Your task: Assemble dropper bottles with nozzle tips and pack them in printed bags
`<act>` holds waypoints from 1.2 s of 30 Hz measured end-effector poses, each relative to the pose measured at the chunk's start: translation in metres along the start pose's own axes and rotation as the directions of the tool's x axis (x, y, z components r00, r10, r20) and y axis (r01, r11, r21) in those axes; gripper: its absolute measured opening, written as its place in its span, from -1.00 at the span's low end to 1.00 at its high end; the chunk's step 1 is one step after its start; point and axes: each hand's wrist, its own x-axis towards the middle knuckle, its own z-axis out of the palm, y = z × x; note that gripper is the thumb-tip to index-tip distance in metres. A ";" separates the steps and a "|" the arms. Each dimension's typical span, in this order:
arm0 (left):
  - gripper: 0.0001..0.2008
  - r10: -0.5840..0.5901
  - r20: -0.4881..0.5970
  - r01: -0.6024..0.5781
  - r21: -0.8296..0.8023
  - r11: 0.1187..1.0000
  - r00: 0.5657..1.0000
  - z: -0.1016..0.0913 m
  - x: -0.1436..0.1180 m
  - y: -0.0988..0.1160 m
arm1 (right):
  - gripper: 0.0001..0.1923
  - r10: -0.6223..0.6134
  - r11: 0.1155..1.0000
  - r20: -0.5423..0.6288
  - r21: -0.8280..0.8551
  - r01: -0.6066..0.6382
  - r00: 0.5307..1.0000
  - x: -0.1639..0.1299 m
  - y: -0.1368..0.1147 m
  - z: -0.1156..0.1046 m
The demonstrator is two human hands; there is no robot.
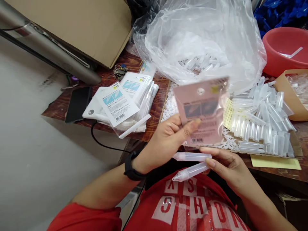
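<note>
In my left hand (172, 136) is a pink, clear-wrapped packet (204, 112), pinched at its lower left with the thumb across its face. A barcode and two dark picture panels show on it. My right hand (226, 166), just below, grips two slim translucent plastic tubes by their ends. The upper tube (194, 156) lies almost level; the lower tube (191, 171) slants down to the left, its narrow cap pointing toward my shirt. Beyond the packet, on the right of the table, many similar clear tubes (271, 112) lie heaped and in rows on cardboard.
White printed cards (120, 104) in clear sleeves are stacked at left, beside a black phone (78, 104) and keys (119, 71). A large clear plastic bag (204, 29) stands at the back. A red bowl (271, 48), a tan container (286, 86) and a yellow paper strip (275, 162) are at right.
</note>
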 end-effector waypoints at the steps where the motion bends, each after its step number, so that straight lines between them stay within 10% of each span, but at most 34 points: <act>1: -0.82 0.017 -0.063 -0.021 -0.066 0.998 0.998 -0.001 0.003 -0.001 | -0.63 -0.021 0.999 -0.037 -0.049 0.019 0.999 -0.004 0.003 -0.003; 4: -0.82 0.026 -0.207 -0.073 -0.223 0.972 0.978 -0.004 0.010 -0.005 | -0.66 -0.130 0.990 -0.302 -0.092 0.106 0.944 -0.017 0.016 -0.011; 7: -0.79 -0.049 -0.229 -0.034 -0.345 0.938 0.972 -0.003 0.010 -0.008 | -0.62 -0.301 0.953 -0.627 -0.181 0.242 0.718 -0.024 0.029 -0.016; 14: -0.68 -0.219 -0.300 0.005 -0.579 0.815 0.929 0.015 0.002 -0.013 | -0.72 -0.641 0.761 -0.690 -0.518 0.391 0.336 -0.007 0.048 -0.010; 27: -0.69 -0.251 -0.269 0.021 -0.641 0.767 0.930 0.029 0.000 -0.014 | -0.74 -0.676 0.726 -0.673 -0.537 0.431 0.300 0.000 0.053 -0.004; 36: -0.69 -0.177 -0.263 0.022 -0.504 0.864 0.948 0.032 -0.007 -0.026 | -0.80 -0.698 0.714 -0.609 -0.553 0.429 0.377 -0.001 0.043 0.003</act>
